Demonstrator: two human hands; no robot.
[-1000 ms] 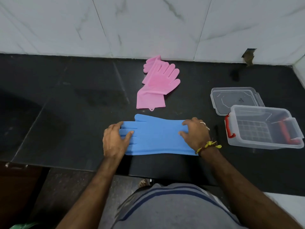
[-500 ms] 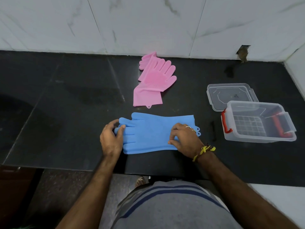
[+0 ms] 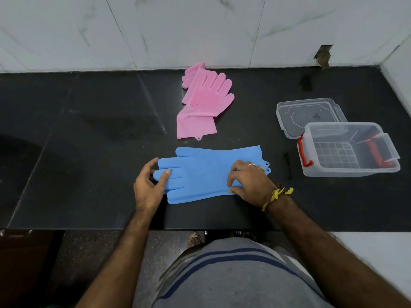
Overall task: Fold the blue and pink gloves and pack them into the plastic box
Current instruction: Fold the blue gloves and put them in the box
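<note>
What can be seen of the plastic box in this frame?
The plastic box is a clear, rectangular tub standing upright and open on the black counter, at the right. It has red latch handles at both short ends and a grid pattern on its floor. Nothing lies inside. Its clear lid lies flat just behind it; whether they touch is unclear. Neither hand touches it.

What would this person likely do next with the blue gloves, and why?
Probably lift the finger end with the left hand and fold it over toward the cuff, which the right hand pins down. The blue gloves lie flat and unfolded, too long for the open plastic box.
</note>
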